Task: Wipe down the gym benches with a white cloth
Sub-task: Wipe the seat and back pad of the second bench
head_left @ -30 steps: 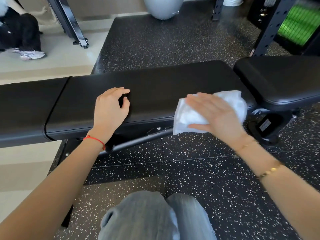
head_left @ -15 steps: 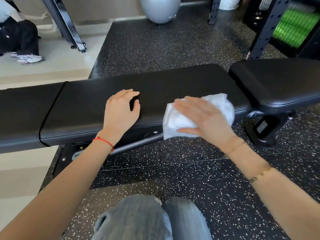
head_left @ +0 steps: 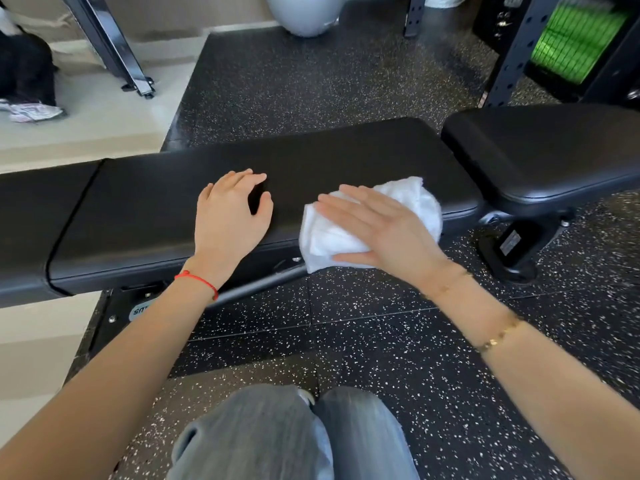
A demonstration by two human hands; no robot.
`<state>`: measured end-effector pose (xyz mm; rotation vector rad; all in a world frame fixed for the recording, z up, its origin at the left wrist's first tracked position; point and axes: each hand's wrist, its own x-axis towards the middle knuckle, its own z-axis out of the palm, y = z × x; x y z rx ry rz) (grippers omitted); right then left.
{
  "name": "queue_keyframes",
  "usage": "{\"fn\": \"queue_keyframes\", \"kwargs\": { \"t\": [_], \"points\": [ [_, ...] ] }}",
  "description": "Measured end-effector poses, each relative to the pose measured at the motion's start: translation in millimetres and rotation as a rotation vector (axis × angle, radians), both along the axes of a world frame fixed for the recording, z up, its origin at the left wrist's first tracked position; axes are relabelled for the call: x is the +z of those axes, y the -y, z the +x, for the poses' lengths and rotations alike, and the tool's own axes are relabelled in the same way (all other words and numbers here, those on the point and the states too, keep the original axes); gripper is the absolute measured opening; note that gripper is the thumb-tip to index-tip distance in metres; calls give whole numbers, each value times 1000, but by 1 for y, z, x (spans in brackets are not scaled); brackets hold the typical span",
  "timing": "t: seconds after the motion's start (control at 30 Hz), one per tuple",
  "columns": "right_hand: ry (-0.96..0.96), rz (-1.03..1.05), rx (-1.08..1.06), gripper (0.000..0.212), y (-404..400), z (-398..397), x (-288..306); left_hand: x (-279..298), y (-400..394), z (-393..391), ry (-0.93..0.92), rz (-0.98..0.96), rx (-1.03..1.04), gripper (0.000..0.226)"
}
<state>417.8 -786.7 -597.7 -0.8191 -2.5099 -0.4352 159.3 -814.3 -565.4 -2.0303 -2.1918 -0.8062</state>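
Observation:
A long black padded bench (head_left: 145,209) runs across the view, with a separate seat pad (head_left: 547,154) at its right end. My right hand (head_left: 381,226) lies flat with straight fingers on a crumpled white cloth (head_left: 412,199), pressing it onto the bench's near edge right of centre. The cloth hangs partly over the front edge. My left hand (head_left: 230,216) rests on the bench top just left of the cloth, fingers loosely bent, holding nothing.
Speckled black rubber floor (head_left: 346,84) lies around the bench. The bench's foot (head_left: 509,251) stands below the seat pad. A grey exercise ball (head_left: 304,12) and rack uprights (head_left: 512,57) stand behind. A person's legs and shoe (head_left: 31,109) are at far left. My knees (head_left: 287,434) are below.
My right hand has slid the cloth leftward along the bench's near edge, toward my left hand. The left hand has stayed planted on the pad.

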Motion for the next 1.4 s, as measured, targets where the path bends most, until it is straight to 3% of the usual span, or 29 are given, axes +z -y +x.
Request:
{"fn": "queue_keyframes", "kwargs": {
  "t": [0.2, 0.43, 0.73, 0.8, 0.97, 1.17, 1.4],
  "points": [
    [-82, 13, -155, 70, -20, 86, -3, -3, -1, 1, -3, -8, 18, 38],
    [-72, -23, -16, 72, 3, -34, 4, -3, 0, 0, -5, 0, 3, 38],
    [-368, -318, -108, 55, -7, -6, 19, -5, 1, -1, 4, -1, 5, 39],
    [-395, -270, -170, 52, -6, -9, 20, -3, 2, 0, -1, 19, 10, 36],
    [-254, -49, -314, 59, 18, -3, -3, 2, 6, 2, 9, 66, -7, 30],
    [-87, -144, -252, 62, 2, 10, 11, 5, 6, 6, 54, 54, -36, 30],
    [-136, -296, -86, 49, -12, 17, 24, 10, 6, 18, 84, 46, -95, 29]
  ]
}}
